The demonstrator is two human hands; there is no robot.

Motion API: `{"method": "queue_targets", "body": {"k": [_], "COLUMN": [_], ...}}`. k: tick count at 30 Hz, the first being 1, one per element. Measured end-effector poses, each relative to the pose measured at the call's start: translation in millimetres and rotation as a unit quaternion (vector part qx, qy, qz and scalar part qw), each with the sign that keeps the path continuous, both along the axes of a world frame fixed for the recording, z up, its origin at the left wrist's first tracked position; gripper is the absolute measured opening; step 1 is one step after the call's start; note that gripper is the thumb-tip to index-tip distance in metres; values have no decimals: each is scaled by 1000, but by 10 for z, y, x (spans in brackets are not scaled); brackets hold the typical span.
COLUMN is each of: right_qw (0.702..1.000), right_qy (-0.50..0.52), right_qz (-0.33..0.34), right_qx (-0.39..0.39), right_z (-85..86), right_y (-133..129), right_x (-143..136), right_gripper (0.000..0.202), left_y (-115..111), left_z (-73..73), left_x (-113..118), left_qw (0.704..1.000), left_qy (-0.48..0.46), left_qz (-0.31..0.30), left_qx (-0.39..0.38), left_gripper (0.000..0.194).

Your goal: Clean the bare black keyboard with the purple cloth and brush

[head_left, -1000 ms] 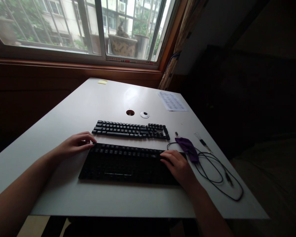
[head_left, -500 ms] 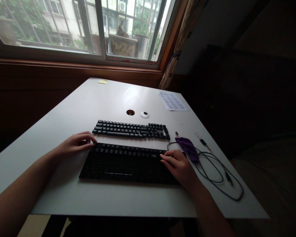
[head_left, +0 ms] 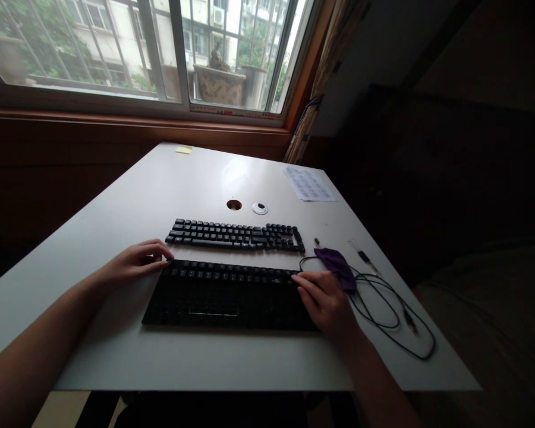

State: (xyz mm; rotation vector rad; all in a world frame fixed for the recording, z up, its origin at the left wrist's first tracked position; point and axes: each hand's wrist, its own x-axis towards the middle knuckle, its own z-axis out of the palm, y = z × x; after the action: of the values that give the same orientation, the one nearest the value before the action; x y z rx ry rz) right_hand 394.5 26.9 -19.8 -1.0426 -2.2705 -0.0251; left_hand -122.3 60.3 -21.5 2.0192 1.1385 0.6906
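In the head view, a black, rectangular keyboard (head_left: pixel 249 303) lies flat near the front of the smooth white counter (head_left: pixel 116 362), two rows of black keycaps along its far side and a darker, mostly bare-looking area nearer the person. The left hand (head_left: pixel 138 263) touches its far-left corner, thumb and fingertips drawn narrowly together; whether they pinch a cap or only steady the edge, one cannot tell. The right hand (head_left: pixel 324 298) rests over the far-right part, thumb and forefinger nearly meeting by the end of the row; one cannot tell whether anything sits between them.

The keyboard should prove stiff and fairly weighty, best held by its short ends or corners, with little pressure on the bare area, which may be delicate. Just behind it, the loose block of small black plastic keycaps (head_left: pixel 218 233) looks light, hard and easily scattered; each would be best pinched by opposite sides.

The right hand covers the keyboard's right end, and shadow swallows the detail of its near half. The black cable (head_left: pixel 423 358) passes partly behind the soft purple cloth pouch (head_left: pixel 339 270), so its full path is hidden.
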Motion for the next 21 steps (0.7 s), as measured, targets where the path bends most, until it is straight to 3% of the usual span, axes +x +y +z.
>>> {"method": "queue_targets", "body": {"k": [3, 8, 21], "right_qw": [999, 994, 999], "right_qy": [8, 52, 22], "right_qz": [36, 57, 30], "right_qx": [-27, -76, -23], "right_z": [39, 108, 167], "right_y": [-20, -39, -59], "right_x": [5, 2, -19], "right_gripper": [51, 44, 32], "left_y": [-10, -17, -6], "left_z": [13, 17, -5], "left_x": [12, 21, 0], "left_qw": [1000, 1000, 1000], "left_qy": [1, 2, 3], "left_qz": [3, 9, 3], "left_qx": [5, 12, 5], "left_gripper": [27, 27, 27]}}
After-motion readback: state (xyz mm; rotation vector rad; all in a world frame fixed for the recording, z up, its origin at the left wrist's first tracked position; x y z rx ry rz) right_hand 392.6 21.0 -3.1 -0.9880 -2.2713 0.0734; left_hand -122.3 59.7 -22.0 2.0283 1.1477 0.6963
